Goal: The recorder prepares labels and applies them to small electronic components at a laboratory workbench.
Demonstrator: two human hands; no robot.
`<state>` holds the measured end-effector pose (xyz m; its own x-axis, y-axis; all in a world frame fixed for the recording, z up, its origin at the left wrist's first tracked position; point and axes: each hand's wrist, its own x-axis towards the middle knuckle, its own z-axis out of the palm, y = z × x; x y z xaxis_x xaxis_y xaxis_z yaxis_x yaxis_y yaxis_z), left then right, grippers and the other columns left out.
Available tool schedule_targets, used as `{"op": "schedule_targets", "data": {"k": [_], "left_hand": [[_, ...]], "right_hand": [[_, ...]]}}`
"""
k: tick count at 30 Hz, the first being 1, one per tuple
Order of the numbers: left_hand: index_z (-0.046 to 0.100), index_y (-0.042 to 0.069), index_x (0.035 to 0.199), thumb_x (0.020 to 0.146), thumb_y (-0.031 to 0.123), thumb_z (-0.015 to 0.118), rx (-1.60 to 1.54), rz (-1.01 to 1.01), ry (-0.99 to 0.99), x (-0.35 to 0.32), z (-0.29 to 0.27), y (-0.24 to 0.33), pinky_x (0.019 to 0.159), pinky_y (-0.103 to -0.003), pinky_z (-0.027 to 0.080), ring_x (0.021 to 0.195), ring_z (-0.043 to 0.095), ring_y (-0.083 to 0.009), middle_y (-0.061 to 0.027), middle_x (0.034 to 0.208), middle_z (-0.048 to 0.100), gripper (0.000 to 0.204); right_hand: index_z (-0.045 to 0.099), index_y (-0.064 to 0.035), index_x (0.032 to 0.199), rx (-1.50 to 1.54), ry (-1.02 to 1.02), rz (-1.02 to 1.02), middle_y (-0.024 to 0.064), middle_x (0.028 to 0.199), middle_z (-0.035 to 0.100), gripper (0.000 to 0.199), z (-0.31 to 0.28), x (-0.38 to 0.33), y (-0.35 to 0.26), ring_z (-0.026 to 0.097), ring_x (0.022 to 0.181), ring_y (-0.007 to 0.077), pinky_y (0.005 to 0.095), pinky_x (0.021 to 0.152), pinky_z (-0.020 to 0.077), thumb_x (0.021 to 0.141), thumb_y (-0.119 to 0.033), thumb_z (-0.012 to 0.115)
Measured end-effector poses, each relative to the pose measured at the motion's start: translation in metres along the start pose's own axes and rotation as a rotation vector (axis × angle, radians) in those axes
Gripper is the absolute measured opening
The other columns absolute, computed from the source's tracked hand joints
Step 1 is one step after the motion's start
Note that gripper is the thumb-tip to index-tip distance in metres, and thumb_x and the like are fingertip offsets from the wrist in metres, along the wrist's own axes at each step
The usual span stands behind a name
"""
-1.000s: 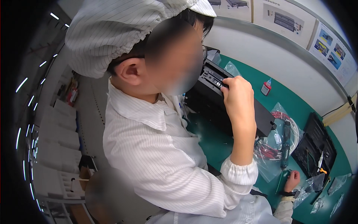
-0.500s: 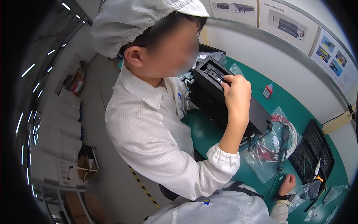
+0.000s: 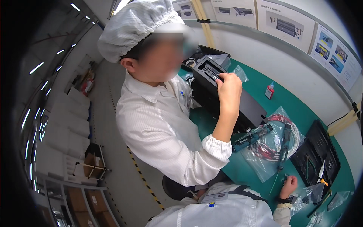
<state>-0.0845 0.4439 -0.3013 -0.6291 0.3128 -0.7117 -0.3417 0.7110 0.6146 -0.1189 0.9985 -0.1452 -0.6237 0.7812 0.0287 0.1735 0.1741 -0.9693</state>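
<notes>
My right hand [image 3: 289, 186], with a dark band at its wrist, hovers or rests low on the green table [image 3: 254, 172]. Its fingers are curled together, and a small pale bit shows at the fingertips, too small to name. Just left of it lies the long thin shaft of a teal-and-black power screwdriver [image 3: 284, 149]. This tool lies across a clear plastic bag [image 3: 261, 162] holding coiled red and white cables [image 3: 296, 142]. My left hand is out of sight.
A co-worker [image 3: 162, 121] in white cap and coat stands left, one hand [image 3: 230, 87] at the slot of a long black housing [image 3: 247, 108]. Another teal power tool [image 3: 252, 138], a red bottle [image 3: 269, 90], an open black tool case [image 3: 315, 159] and small plastic bags [image 3: 338, 199] lie around.
The view has shifted a little, and the co-worker's arm appears further left, uncovering more of the second power tool. My right hand stays at nearly the same spot with fingers curled.
</notes>
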Motion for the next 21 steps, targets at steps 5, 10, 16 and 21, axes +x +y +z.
{"op": "schedule_targets", "data": {"k": [5, 10, 16, 21], "left_hand": [[0.075, 0.0, 0.114, 0.096, 0.033, 0.062, 0.183, 0.006, 0.073, 0.003, 0.015, 0.001, 0.097, -0.044, 0.052, 0.109, 0.07, -0.0374, -0.0253, 0.114, 0.073, 0.04], [0.075, 0.002, 0.114, 0.095, 0.034, 0.062, 0.283, 0.055, 0.127, -0.001, 0.009, 0.011, 0.097, -0.044, 0.052, 0.112, 0.069, -0.0401, -0.0239, 0.116, 0.073, 0.04], [0.077, 0.003, 0.108, 0.096, 0.034, 0.061, -0.002, 0.07, 0.229, -0.014, 0.004, 0.044, 0.091, -0.043, 0.053, 0.102, 0.071, -0.0345, -0.0207, 0.107, 0.075, 0.037], [0.077, 0.004, 0.104, 0.097, 0.036, 0.065, -0.228, -0.056, 0.295, -0.02, -0.013, 0.125, 0.081, -0.038, 0.053, 0.086, 0.07, -0.0233, -0.0132, 0.092, 0.076, 0.036]], "right_hand": [[0.063, -0.0051, 0.09, 0.088, -0.046, 0.101, -0.0018, 0.071, 0.056, 0.011, -0.001, -0.003, -0.022, 0.05, 0.058, 0.0057, 0.0216, 0.053, 0.0376, 0.099, -0.012, 0.061], [0.063, -0.0056, 0.092, 0.191, -0.057, 0.164, -0.0018, 0.076, 0.058, 0.009, -0.004, -0.001, -0.029, 0.051, 0.061, 0.0053, 0.0206, 0.053, 0.0375, 0.099, -0.01, 0.059], [0.062, -0.0063, 0.093, 0.253, -0.088, 0.152, -0.0016, 0.079, 0.057, 0.01, -0.001, -0.004, -0.045, 0.051, 0.063, 0.0054, 0.0203, 0.055, 0.0374, 0.101, -0.011, 0.058], [0.061, -0.0058, 0.094, 0.291, -0.082, 0.109, -0.0015, 0.079, 0.056, 0.009, -0.001, -0.001, -0.073, 0.052, 0.065, 0.0066, 0.0215, 0.056, 0.0382, 0.102, -0.01, 0.059]]}}
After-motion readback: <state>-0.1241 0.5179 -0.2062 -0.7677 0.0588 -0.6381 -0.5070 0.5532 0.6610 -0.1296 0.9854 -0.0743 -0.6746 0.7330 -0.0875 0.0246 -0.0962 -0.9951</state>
